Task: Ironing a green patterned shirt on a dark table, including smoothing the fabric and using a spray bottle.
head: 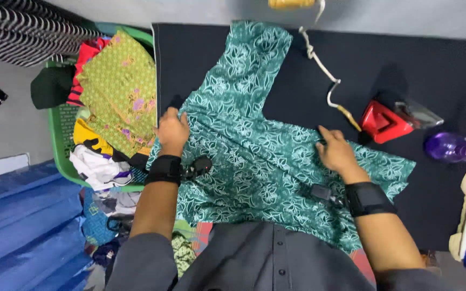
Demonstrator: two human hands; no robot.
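Seen from the head camera, the green patterned shirt (pixel 254 161) lies spread on the dark mat (pixel 405 70), with the left hand (pixel 172 131) and right hand (pixel 336 152) both resting flat on the cloth, fingers loose and gripping nothing. The shirt looks laid out but not yet pressed, since the red iron (pixel 384 123) stands apart to the right, its cord (pixel 319 62) trailing off the top edge. The shirt's lower hem is hidden under the person's body, and the green basket (pixel 60 134) of clothes is cut off at the left.

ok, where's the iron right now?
In the head view the red iron sits on the dark mat, up and to the right of the right hand, between the green patterned garment and the purple spray bottle.
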